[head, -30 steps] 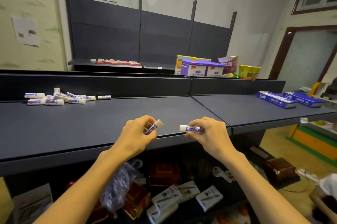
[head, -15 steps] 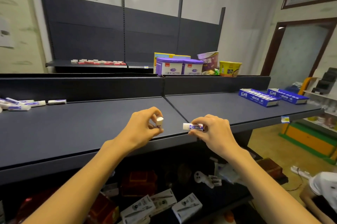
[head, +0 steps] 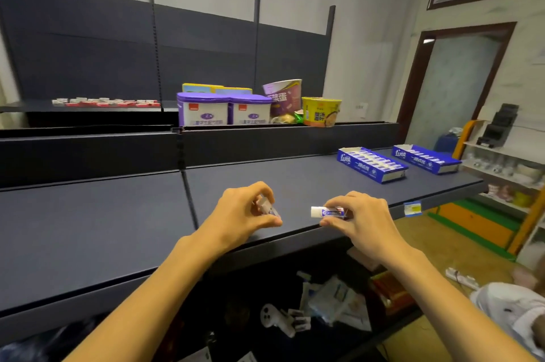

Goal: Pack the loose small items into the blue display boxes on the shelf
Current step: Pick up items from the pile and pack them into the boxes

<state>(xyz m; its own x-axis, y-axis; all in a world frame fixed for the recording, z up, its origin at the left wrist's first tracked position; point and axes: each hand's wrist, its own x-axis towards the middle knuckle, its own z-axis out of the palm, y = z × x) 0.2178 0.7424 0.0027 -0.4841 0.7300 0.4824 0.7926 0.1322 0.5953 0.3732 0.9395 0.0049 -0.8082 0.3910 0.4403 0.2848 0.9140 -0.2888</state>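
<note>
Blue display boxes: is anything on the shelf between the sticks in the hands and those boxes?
Nothing visible. The right hand pinches a small white stick, the left hand holds another, blurred. From there to the two blue display boxes at the far right, the dark shelf shows only bare surface.

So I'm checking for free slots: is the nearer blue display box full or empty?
Nearly full, as far as shows. The nearer blue display box holds a close row of white items along its length; whether a slot remains free cannot be told.
</note>
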